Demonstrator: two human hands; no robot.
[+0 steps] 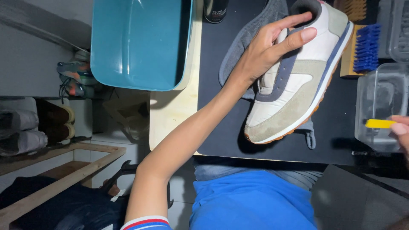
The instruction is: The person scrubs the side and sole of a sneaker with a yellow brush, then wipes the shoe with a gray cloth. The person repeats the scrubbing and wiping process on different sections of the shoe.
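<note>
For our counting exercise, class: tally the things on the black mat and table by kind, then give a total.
Sneaker: 1
Grey cloth: 1
Brushes, blue-bristled and tan-bristled: 2
Teal basin: 1
Clear plastic containers: 2
Black bottle: 1
Total: 8

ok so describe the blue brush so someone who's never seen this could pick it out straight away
Start at the black mat on the table, where the left hand holds a white and beige sneaker. Just past the sneaker's heel, toward the right edge, lies the blue brush on a pale wooden block. Its bright blue bristles set it apart from the brown-bristled brush above it and the clear plastic container below.
</note>
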